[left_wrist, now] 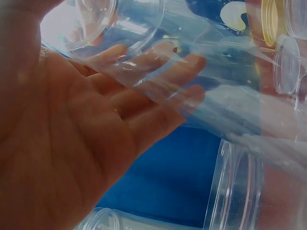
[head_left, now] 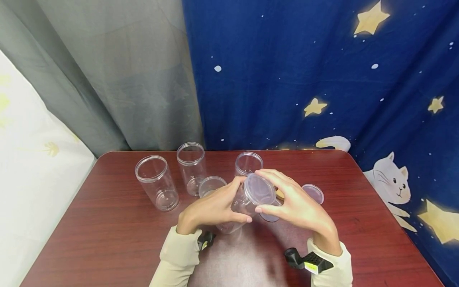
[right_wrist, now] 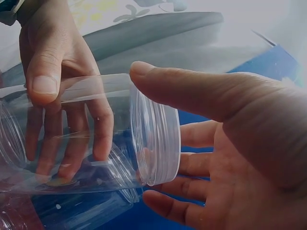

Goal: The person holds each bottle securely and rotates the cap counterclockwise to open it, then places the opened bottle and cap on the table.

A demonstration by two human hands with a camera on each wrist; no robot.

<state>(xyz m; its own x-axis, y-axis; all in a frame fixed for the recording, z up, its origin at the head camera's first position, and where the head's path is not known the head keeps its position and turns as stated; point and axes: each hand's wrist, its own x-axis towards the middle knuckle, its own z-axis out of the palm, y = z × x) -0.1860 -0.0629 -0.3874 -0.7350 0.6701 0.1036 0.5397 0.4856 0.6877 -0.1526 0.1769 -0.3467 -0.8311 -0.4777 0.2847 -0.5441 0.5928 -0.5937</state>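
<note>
A clear plastic jar (head_left: 244, 206) is held tilted above the table, its lidded end toward my right side. My left hand (head_left: 215, 207) grips its body, with the thumb on one side and the fingers round the other, as the right wrist view shows. A translucent lid (head_left: 259, 189) sits on the jar's mouth; whether it is fully seated I cannot tell. My right hand (head_left: 299, 205) holds this lid by its rim, thumb on the near edge and fingers on the far edge.
Open clear jars stand on the red-brown table: one far left (head_left: 157, 187), one beside it (head_left: 191, 165), one at the back (head_left: 249, 162), another (head_left: 212, 183) partly behind my left hand. Loose lids lie at the right (head_left: 313, 194) and under my right hand (head_left: 270, 217), near a yellowish disc (head_left: 279, 195).
</note>
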